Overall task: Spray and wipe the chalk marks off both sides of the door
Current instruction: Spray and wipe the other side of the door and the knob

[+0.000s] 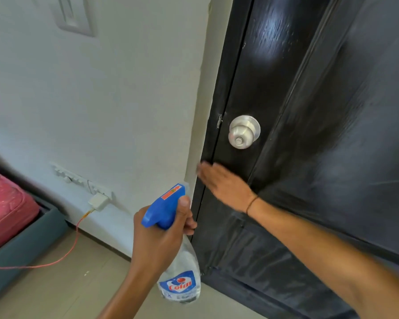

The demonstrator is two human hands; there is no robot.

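Black door (309, 134) filled the right of the frame, silver knob (244, 131) at centre, right hand (224, 186) flat-fingered and blurred just below the knob, left hand (161, 236) gripped a Colin spray bottle (180, 268) at lower centre, nozzle aimed up toward the door edge.

a pink mattress (5, 203) lies left, and a white charger (98, 201) trails an orange cable (55, 261).

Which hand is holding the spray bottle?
The left hand grips the spray bottle by its blue trigger head; the right hand reaches flat toward the door.
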